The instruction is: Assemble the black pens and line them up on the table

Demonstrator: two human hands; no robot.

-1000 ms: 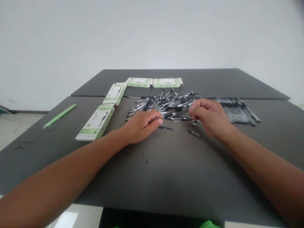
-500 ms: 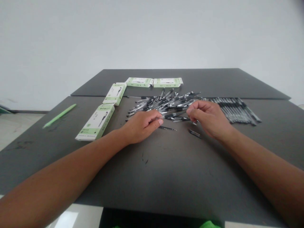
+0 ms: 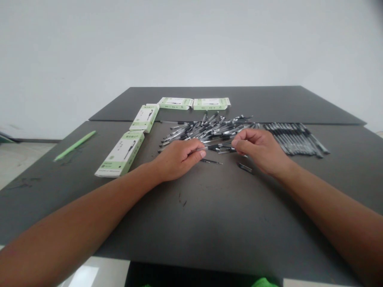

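My left hand (image 3: 181, 158) is closed on the clear barrel of a pen (image 3: 213, 147), which points to the right with its black grip showing. At the other end of this pen, my right hand (image 3: 259, 149) has its fingers pinched at the tip; what they hold is too small to make out. Behind both hands lies a loose pile of clear and black pens (image 3: 206, 128). A black pen cap (image 3: 245, 168) rests on the dark table below my right hand, and a thin refill (image 3: 211, 161) lies between the hands.
Several pens in a neat row (image 3: 296, 139) lie at the right. Two green and white boxes stand at the left, the nearer box (image 3: 119, 154) by my left forearm; two more, including one box (image 3: 211, 104), are at the back. A green pen (image 3: 75, 146) lies far left.
My right hand has shifted slightly left, and its fingertips now meet the pen's tip. My left hand has stayed in place, still gripping the pen.
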